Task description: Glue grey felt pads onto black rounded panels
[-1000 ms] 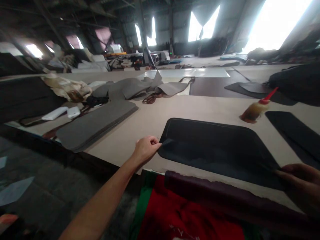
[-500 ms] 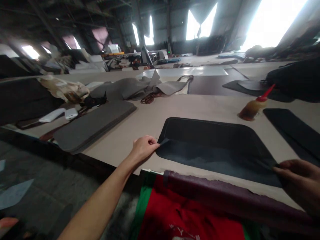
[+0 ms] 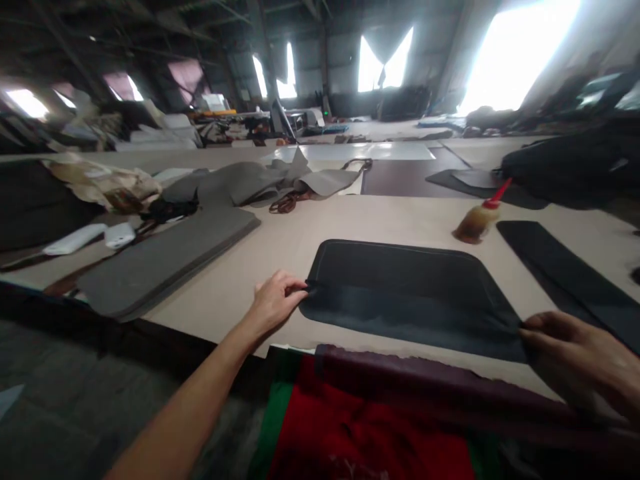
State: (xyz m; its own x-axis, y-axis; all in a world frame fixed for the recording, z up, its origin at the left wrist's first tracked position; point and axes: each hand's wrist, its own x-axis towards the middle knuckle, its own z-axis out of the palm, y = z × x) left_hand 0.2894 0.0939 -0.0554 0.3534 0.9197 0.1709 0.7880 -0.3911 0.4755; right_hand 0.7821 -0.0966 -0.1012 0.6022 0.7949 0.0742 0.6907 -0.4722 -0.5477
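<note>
A flat black panel with rounded corners point(image 3: 400, 293), leather-like, lies on the pale worktable point(image 3: 290, 230) in front of me. A stitched or marked line runs along its far and side edges. My left hand point(image 3: 277, 297) pinches its left edge between thumb and fingers. At the opposite end, my right hand point(image 3: 575, 340) grips the right edge, with the fingers closed on it. The panel's front half catches more light than its back half. Beyond it stands a squeeze bottle point(image 3: 473, 223) with a red nozzle and brownish contents.
Stacked grey panels point(image 3: 170, 260) lie to the left. Another black piece point(image 3: 565, 267) is at the right. Behind are grey scraps point(image 3: 325, 180), and a dark bundle point(image 3: 565, 167) sits at the back right. A maroon sheet point(image 3: 400, 373) hangs over the near edge.
The view has turned slightly right, so things sit further left in it. Both hands keep hold of the black panel's ends, which stays flat on the table.
</note>
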